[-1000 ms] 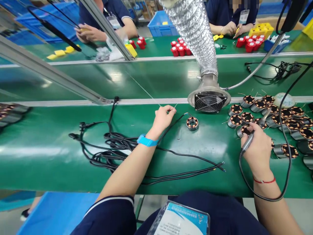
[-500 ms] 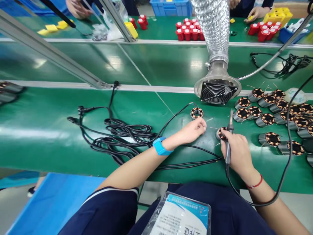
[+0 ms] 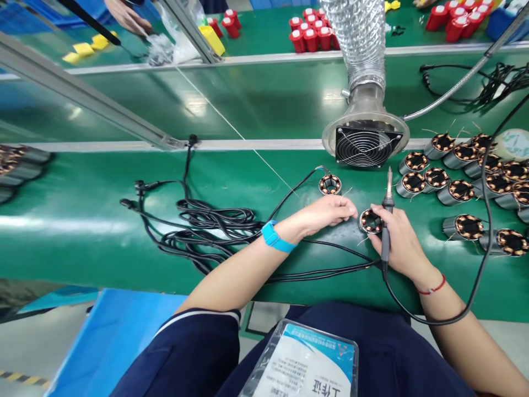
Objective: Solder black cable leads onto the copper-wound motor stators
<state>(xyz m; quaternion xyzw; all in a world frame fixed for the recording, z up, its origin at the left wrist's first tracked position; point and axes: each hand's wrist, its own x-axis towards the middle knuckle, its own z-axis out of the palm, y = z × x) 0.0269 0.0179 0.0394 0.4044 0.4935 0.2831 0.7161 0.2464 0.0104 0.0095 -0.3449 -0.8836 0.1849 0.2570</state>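
My right hand point(image 3: 399, 242) is closed round a soldering iron point(image 3: 386, 237), its bare tip pointing up and away from me. The thumb and a finger of that hand also grip a motor stator point(image 3: 371, 221), a steel ring with copper windings, standing on the bench. Just left of it, my left hand point(image 3: 330, 214) is pinched, fingertips close to the stator's rim. Thin wire point(image 3: 346, 192) shows at its fingers. Behind the left hand stands a second stator point(image 3: 329, 184) with a black cable point(image 3: 295, 188) running to its coloured leads.
Stators point(image 3: 460, 191) stand in rows at right; more point(image 3: 20, 165) lie far left. Coiled black cables point(image 3: 215, 226) cover the bench's left middle. A fume extractor point(image 3: 367, 146) hangs ahead. Across the divider are red parts point(image 3: 309, 33) and a co-worker's hand point(image 3: 128, 16).
My left hand has moved slightly right, towards the held stator. My right hand has shifted its fingers around that stator, baring more of its ring. The view has tilted slightly.
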